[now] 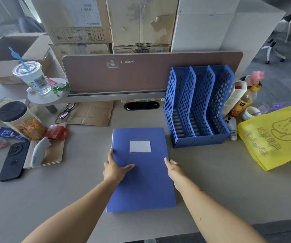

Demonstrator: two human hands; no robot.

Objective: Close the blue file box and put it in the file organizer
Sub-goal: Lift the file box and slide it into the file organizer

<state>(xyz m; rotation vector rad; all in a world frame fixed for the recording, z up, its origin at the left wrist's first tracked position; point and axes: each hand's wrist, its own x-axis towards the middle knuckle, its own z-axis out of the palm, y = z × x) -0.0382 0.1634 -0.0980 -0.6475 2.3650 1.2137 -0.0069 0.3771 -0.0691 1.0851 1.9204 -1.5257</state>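
The blue file box (pixel 144 181) lies flat and closed in the middle of the desk, its white label facing up. My left hand (pixel 115 169) grips its left edge, thumb resting on the lid and fingers along the side. My right hand (pixel 173 167) holds the right edge with its fingers curled around the side. The blue file organizer (pixel 197 109), with three upright lattice slots, stands to the back right of the box, and its slots hold nothing.
A yellow bag (pixel 272 137), bottles and a small white figure sit right of the organizer. On the left lie a black phone (pixel 13 160), a snack jar (pixel 20 120), glasses, a brown paper bag and a plastic cup (pixel 34 76). A desk divider (pixel 141 72) runs behind.
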